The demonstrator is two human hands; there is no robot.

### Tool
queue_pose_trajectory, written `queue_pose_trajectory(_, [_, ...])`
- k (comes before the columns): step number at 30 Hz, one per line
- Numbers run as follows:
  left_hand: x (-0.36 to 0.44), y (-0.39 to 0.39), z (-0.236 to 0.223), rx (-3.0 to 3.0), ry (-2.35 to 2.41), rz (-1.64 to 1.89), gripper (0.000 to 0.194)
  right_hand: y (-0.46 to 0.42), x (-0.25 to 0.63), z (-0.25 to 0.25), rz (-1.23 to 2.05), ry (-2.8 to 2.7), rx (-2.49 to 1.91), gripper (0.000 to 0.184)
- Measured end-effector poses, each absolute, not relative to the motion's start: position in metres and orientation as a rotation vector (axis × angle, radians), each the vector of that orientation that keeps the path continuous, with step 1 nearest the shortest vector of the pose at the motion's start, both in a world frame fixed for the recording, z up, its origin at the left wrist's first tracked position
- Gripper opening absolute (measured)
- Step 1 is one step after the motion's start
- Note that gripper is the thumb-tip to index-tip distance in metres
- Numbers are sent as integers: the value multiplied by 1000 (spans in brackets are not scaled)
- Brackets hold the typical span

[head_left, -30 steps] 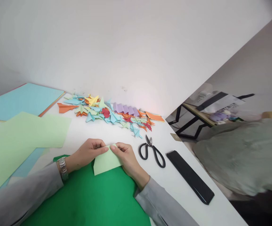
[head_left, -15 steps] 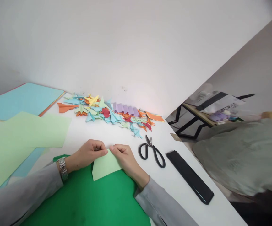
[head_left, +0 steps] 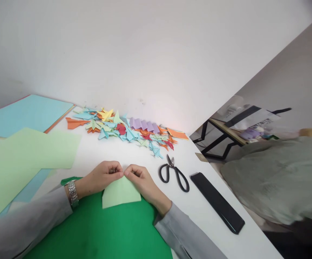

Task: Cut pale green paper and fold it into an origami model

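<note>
Between my hands is a piece of light green paper, its wide edge toward me and its narrow top pinched at the fingertips. My left hand, with a metal watch on the wrist, grips the paper's top from the left. My right hand pinches the same top from the right, thumb tips nearly touching. Part of the paper is hidden behind the fingers. Below it lies a green sheet, flat on the white table.
Folded paper pieces are heaped along the wall. Right of my hands lie black-handled scissors and a long black case. Light green sheets and a blue sheet are at left. A person in grey-green clothing is at right.
The light green paper has turned slightly and its lower edge spreads further left. My right fingertips have shifted a little left, closer to my left ones.
</note>
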State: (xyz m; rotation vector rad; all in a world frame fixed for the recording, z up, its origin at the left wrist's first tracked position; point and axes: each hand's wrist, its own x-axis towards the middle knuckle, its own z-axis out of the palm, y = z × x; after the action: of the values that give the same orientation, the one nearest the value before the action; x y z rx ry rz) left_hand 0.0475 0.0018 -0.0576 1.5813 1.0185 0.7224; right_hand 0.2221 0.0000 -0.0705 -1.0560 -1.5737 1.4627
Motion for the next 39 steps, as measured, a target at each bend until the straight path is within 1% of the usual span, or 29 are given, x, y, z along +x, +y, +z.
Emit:
queue_pose_trajectory(5, [46, 3, -57, 1526, 999, 705, 20, -1, 223, -65, 1526, -1618, -1003, 23])
queue_pose_trajectory(13, [46, 3, -56, 1696, 922, 571, 19, 0, 224, -68, 1542, -1639, -1006, 18])
queue_pose_trajectory(17, [45, 2, -53, 1612, 882, 533, 18, 1, 224, -66, 1631, -1595, -1010, 16])
queue_pose_trajectory(21, [43, 3, -51, 1574, 843, 479, 16, 3, 226, -65, 1734, -1549, -982, 7])
queue_pose_trajectory(27, [38, 6, -52, 1510, 802, 458, 15, 6, 229, -71, 1833, -1518, -922, 7])
queue_pose_trajectory(34, [37, 8, -55, 1544, 759, 460, 15, 6, 232, -73, 1788, -1575, -939, 3])
queue_pose_trajectory(39, [34, 8, -57, 1458, 772, 524, 19, 7, 234, -74, 1739, -1553, -855, 7])
